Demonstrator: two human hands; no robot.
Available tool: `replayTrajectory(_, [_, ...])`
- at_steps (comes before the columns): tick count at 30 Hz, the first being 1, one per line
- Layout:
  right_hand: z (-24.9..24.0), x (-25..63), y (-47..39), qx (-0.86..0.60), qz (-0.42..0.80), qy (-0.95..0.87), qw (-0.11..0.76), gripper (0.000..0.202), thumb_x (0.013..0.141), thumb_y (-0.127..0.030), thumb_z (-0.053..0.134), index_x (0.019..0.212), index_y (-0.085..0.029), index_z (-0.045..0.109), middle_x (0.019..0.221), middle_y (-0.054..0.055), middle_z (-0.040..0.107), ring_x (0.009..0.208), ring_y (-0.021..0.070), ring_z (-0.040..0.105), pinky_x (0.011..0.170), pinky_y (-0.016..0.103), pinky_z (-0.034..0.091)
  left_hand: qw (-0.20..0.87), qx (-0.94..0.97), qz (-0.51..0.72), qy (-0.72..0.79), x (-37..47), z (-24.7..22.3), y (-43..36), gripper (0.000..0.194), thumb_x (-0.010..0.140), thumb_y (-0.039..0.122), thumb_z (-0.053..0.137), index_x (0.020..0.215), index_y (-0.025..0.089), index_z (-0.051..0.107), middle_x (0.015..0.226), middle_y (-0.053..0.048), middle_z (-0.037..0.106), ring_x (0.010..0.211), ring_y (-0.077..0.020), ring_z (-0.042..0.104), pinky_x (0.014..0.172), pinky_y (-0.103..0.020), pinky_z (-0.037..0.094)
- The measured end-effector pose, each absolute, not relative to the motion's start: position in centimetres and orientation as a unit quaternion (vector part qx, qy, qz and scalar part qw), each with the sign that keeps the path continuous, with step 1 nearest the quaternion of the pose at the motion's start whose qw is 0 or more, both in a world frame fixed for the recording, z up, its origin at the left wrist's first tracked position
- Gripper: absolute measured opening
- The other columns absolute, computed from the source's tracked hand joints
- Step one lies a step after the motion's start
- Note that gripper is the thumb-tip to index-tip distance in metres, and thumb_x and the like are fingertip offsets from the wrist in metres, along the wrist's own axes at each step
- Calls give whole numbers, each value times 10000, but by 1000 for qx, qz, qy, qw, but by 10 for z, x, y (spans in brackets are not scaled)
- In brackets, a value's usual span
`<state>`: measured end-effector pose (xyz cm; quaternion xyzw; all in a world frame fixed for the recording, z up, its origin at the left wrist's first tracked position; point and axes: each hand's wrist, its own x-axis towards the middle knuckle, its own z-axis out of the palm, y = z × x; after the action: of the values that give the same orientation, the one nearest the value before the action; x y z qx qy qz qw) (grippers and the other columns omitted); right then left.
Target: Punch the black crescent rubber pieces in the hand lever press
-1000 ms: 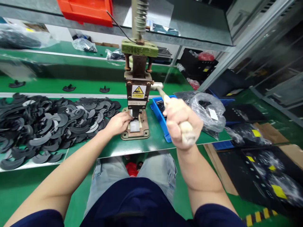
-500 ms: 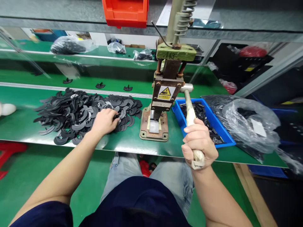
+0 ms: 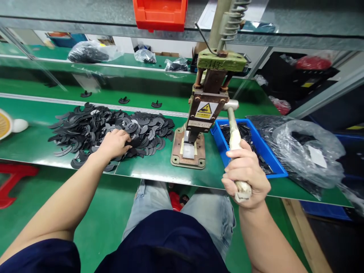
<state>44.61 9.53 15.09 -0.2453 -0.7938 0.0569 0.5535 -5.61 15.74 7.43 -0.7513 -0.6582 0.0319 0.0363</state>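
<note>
Since the frame of one second ago, my left grip [image 3: 115, 145] has moved from the foot of the press [image 3: 209, 96] to the pile of dark curved parts [image 3: 92, 131]. The right grip [image 3: 248, 176] holds the lever [image 3: 234, 134] now as it did then.

Current condition. The pile lies on the desk [image 3: 148, 167], left of the press. Left grip: half curled, resting at the near side of the pile; I cannot tell whether a part is pinched beneath the fingers. Right grip: closed firmly around the wrapped end of the lever, which slopes down towards me from the press and passes over the blue bin [image 3: 222, 145]. A pale block [image 3: 188, 151] sits on the base plate [image 3: 176, 146], under the ram.

Procedure, as I judge it. The step in hand appears to be selecting from the pile.
1. Separate one part with thumb and fingertips; the parts overlap and may come up in pairs.
2. Take it by the edge, so that its curve can be read by touch.
3. Hold the lever steady with the right grip.

Caution: the press bears a warning label [image 3: 204, 109]. Keep fingers clear of the ram whenever the lever is worked.
</note>
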Motion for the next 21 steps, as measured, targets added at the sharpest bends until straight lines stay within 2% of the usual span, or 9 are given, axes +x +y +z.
replayTrajectory(4, [147,442,96,-249,54,-782,569,73,812,-295,792,785,-304,725,738,-11,684,999,279,743,1231,683,479,6,-768,0,-640,-62,78,163,212,844,429,709,943,242,725,1182,-139,724,1189,-375,605,999,-479,474])
replayTrajectory(6, [147,441,96,-254,55,-778,572,73,817,-304,787,782,-308,723,734,-14,684,992,275,745,1230,678,481,-26,-773,-38,-633,-61,82,162,195,865,432,677,912,244,695,1116,-119,744,1104,-333,647,983,-438,487])
replayTrajectory(9, [146,441,95,-260,53,-771,579,76,822,-315,780,783,-317,715,727,-18,678,985,274,750,1233,670,482,-95,-735,-127,-659,-49,94,154,216,915,463,634,954,251,650,1044,-65,773,876,-252,681,825,-355,514])
replayTrajectory(12, [145,439,95,-267,55,-766,583,74,820,-331,780,792,-334,711,719,-22,674,984,275,749,1250,652,478,-133,-718,-185,-658,-23,105,142,227,952,471,621,1010,253,648,983,-25,771,723,-200,641,691,-314,488])
replayTrajectory(17, [144,438,94,-269,53,-765,583,87,843,-357,771,797,-334,701,720,-28,668,989,262,741,1243,672,481,-137,-808,-227,-526,40,93,132,180,955,309,589,1074,240,704,1040,-62,737,944,-229,688,857,-334,528])
replayTrajectory(21, [145,438,93,-279,48,-766,578,102,866,-384,753,795,-347,690,719,-34,663,999,256,746,1223,681,504,-225,-773,-263,-533,90,57,132,160,950,334,620,1031,232,713,914,-39,722,782,-201,656,728,-323,515])
